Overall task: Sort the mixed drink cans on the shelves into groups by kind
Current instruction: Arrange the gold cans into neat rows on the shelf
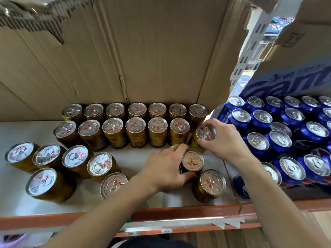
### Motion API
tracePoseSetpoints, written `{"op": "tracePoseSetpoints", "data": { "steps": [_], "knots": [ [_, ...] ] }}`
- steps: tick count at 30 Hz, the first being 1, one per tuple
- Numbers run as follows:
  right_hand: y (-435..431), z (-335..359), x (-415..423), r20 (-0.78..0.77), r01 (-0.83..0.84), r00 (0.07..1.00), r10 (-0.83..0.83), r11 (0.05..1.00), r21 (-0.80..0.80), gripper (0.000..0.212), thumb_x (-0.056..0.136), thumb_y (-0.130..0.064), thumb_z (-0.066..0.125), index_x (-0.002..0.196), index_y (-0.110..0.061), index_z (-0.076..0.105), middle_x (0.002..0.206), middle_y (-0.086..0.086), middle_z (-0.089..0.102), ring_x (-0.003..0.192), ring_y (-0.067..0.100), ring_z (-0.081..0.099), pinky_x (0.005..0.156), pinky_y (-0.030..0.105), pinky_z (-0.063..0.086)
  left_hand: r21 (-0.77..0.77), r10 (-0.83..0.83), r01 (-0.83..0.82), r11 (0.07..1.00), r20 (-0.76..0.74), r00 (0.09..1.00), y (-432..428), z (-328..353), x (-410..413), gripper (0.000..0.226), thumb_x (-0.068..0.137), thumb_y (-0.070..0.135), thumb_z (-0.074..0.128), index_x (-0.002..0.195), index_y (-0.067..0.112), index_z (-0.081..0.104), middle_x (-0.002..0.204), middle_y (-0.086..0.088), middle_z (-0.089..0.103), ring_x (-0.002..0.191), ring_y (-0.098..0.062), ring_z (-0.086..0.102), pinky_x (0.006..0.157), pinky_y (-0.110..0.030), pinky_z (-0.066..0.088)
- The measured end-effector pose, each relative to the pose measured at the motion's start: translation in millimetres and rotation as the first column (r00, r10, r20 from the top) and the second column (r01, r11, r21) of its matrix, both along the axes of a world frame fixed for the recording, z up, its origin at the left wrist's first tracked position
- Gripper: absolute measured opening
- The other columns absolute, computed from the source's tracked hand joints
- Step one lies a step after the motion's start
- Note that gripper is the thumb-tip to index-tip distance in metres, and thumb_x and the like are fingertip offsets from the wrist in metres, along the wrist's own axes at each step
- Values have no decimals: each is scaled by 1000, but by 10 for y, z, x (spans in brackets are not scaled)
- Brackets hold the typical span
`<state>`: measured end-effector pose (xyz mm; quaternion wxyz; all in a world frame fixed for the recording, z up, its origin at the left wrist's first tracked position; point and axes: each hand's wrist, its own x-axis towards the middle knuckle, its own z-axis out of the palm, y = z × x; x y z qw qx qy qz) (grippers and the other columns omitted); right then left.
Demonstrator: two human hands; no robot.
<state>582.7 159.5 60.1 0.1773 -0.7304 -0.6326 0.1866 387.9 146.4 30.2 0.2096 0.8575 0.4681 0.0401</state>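
- Two hands work over one shelf [14, 199]; the kinds are already apart, so the task is judged well advanced.
- Nearest, just nearside and right of the left-hand grip, a single gold can [210, 185] stands upright and alone, not yet in a row.
- Left of that grip, six loose gold cans [75, 158] stand upright in an uneven cluster, well apart from both hands. These are judged to be the main work left.
- The left hand [164, 169] has fingers and thumb curled round the side of the front gold can [192, 162], which stands on the shelf short of the rows.
- Just beyond, the right hand [223, 140] clamps its fingertips over the rim of the row-end gold can [205, 133], at the right end of the nearer row.
- Beyond and left of both grips, the gold rows [136, 126] stand ordered: seven in the far row, six plus the held can in the nearer.
- Right of the right-hand grip, blue cans [279, 140] fill a blue carton [286, 81]; no gold can shows among them.
- Farthest, a cardboard sheet [143, 51] backs the gold rows.
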Motion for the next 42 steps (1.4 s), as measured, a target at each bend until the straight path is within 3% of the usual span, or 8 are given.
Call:
{"op": "tracePoseSetpoints", "data": {
  "steps": [10,13,16,19,22,26,29,42],
  "knots": [
    [298,-114,-36,34,31,999,-33,998,56,29,74,-37,80,86,-21,59,79,-6,57,84,20,56,68,29,38,-58,23,-22,998,15,1000,-19,2,-2,69,85,61,62,139,32,33,142,8,48,127,-22,51,95,-35,39],
    [220,-125,-38,23,2,1000,-3,999,38,30,77,-40,79,90,-21,60,102,2,64,92,19,58,73,28,40,-48,21,-20,999,20,1000,-12,2,-4,70,85,61,62,141,32,32,142,8,48,127,-22,50,95,-35,39],
    [-87,-116,-45,-10,-22,1000,22,999,40,39,83,-48,71,112,-25,60,149,0,41,131,22,44,102,36,43,-57,33,-31,998,41,999,-18,-4,-18,70,85,62,62,141,35,31,142,10,47,127,-20,50,95,-34,39],
    [-610,-18,-47,-206,-70,975,88,993,92,45,80,-63,59,111,-31,62,143,-19,42,127,8,48,98,39,51,-56,36,-32,998,70,997,-33,-13,-20,65,84,63,61,138,38,33,140,13,49,124,-19,52,95,-33,40],
    [-1018,22,-29,-135,-157,979,154,988,-11,67,68,-83,54,121,-41,53,129,-33,46,116,-3,50,94,29,50,-46,42,-38,998,75,996,-31,-36,-17,63,84,62,62,135,40,34,139,15,50,123,-19,53,94,-32,40],
    [-1202,-41,-20,9,-240,969,246,954,-181,79,75,-58,73,140,-48,30,138,-35,28,127,-4,36,105,20,38,-33,43,-41,999,89,995,-18,-58,-23,65,82,63,64,136,40,35,139,15,50,123,-17,52,96,-31,40],
    [-1193,-79,0,10,-185,982,188,975,-121,77,77,-39,79,139,-42,35,129,-31,38,122,-1,43,94,10,35,-18,34,-33,999,93,995,-16,-53,-29,66,83,61,64,138,40,36,140,15,49,126,-15,49,99,-31,40],
    [-791,-107,78,6,-122,993,122,989,89,66,68,-22,86,121,-33,49,118,-11,62,106,17,59,89,38,51,68,105,-112,991,93,990,-33,-76,-136,70,81,64,64,141,38,38,140,15,51,126,-16,51,98,-30,40]
  ]
}}
